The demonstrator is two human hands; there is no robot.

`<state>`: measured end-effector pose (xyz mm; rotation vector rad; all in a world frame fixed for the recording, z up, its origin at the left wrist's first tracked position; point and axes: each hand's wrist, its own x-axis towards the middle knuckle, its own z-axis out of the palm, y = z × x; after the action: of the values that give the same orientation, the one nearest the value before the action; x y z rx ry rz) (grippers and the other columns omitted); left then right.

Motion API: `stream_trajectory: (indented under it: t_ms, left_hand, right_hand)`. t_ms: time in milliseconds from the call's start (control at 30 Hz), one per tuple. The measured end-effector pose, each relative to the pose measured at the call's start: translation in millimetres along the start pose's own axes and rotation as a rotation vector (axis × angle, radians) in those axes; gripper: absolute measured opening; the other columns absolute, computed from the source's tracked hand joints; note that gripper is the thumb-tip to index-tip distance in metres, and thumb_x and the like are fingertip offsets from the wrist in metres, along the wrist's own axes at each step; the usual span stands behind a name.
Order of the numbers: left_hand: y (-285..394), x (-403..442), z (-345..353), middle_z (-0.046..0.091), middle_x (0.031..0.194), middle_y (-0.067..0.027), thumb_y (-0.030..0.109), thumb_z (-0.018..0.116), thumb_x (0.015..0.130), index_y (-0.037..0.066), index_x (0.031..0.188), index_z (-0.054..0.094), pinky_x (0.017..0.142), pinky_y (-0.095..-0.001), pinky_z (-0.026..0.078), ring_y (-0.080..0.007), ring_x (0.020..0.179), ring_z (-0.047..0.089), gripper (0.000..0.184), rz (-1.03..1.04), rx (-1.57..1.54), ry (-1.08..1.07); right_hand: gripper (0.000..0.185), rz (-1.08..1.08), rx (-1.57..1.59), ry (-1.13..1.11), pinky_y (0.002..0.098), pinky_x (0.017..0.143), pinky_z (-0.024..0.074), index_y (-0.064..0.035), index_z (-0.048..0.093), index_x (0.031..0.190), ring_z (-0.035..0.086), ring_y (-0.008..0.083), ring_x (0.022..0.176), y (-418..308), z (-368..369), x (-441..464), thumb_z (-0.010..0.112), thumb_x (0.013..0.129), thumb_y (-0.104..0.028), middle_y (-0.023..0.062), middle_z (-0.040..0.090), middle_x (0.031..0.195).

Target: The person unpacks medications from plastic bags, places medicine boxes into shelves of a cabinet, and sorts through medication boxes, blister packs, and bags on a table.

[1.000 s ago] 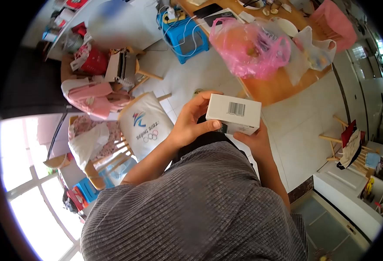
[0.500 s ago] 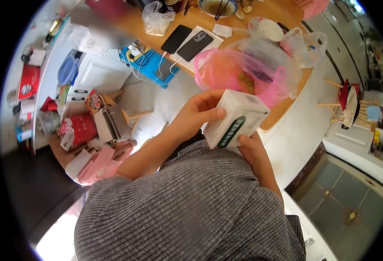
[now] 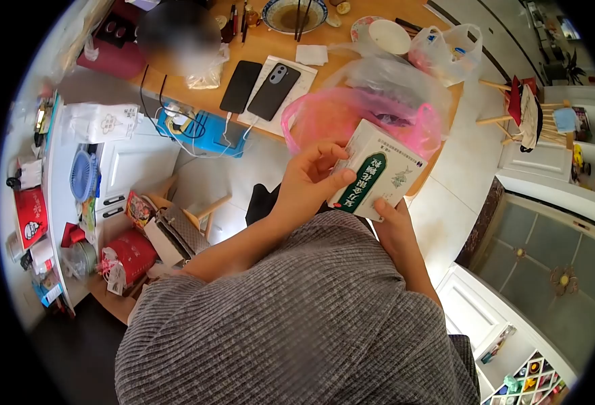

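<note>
A white medicine box with a green label and printed characters is tilted in front of my chest, its broad face toward me. My left hand grips its left side, thumb across the face and fingers curled behind. At the lower right corner, my right hand pinches it with the thumb on the front; the other fingers are hidden behind the box. Just beyond it, a pink plastic bag lies on the table edge.
The wooden table carries two phones, one being this dark phone, a patterned bowl with chopsticks, and a white plastic bag. A blue stool with cables stands under the edge. A handbag sits at the left.
The box has turned so its broad labelled face shows more fully, and both hands still hold it. The head view has shifted, moving the table items left and slightly up.
</note>
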<state>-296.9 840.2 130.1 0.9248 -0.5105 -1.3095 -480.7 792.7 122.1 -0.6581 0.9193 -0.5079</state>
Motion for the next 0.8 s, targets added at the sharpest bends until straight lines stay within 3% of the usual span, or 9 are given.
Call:
stream_trajectory:
  t_ms: [200, 400, 600, 700, 800]
  left_hand:
    - [0, 11, -1, 0.053, 0.122, -0.0104, 0.011, 0.059, 0.088, 0.001, 0.101, 0.057, 0.085, -0.0271, 0.047, -0.0126, 0.099, 0.057, 0.017, 0.052, 0.311, -0.004]
    - [4, 13, 11, 0.063, 0.101, -0.0061, 0.006, 0.063, 0.084, -0.001, 0.101, 0.061, 0.074, -0.0239, 0.048, -0.0111, 0.084, 0.060, 0.019, 0.283, 0.481, 0.067]
    - [-1, 12, -4, 0.061, 0.090, -0.0043, 0.007, 0.063, 0.086, -0.003, 0.094, 0.063, 0.076, -0.0224, 0.048, -0.0105, 0.084, 0.059, 0.013, 0.156, 0.414, 0.057]
    - [3, 11, -2, 0.061, 0.084, -0.0020, 0.009, 0.062, 0.086, -0.002, 0.090, 0.062, 0.071, -0.0216, 0.048, -0.0084, 0.078, 0.059, 0.011, 0.185, 0.430, 0.086]
    - [9, 14, -5, 0.061, 0.079, -0.0059, 0.007, 0.059, 0.087, -0.001, 0.088, 0.059, 0.063, -0.0247, 0.047, -0.0141, 0.069, 0.060, 0.008, 0.323, 0.721, 0.076]
  right_hand:
    - [0.072, -0.101, -0.046, 0.045, 0.0371, 0.097, 0.0415, 0.0031, 0.038, 0.128, 0.053, 0.0240, 0.112, -2, -8, 0, 0.075, 0.074, -0.028, 0.0135, 0.054, 0.121]
    - [0.066, -0.182, -0.128, 0.103, 0.0359, 0.096, 0.0421, 0.0028, 0.040, 0.125, 0.054, 0.0228, 0.109, -12, 0, -4, 0.075, 0.074, -0.022, 0.0139, 0.056, 0.118]
    - [0.062, -0.236, -0.188, 0.126, 0.0347, 0.094, 0.0432, 0.0021, 0.041, 0.124, 0.055, 0.0218, 0.106, -16, 9, -7, 0.075, 0.074, -0.015, 0.0136, 0.056, 0.116]
    - [0.061, -0.238, -0.210, 0.124, 0.0344, 0.094, 0.0433, 0.0023, 0.041, 0.124, 0.055, 0.0218, 0.106, -16, 10, -7, 0.074, 0.075, -0.013, 0.0137, 0.057, 0.116]
    - [0.061, -0.216, -0.203, 0.107, 0.0341, 0.094, 0.0433, 0.0026, 0.041, 0.124, 0.056, 0.0217, 0.106, -14, 11, -5, 0.074, 0.074, -0.012, 0.0137, 0.057, 0.115]
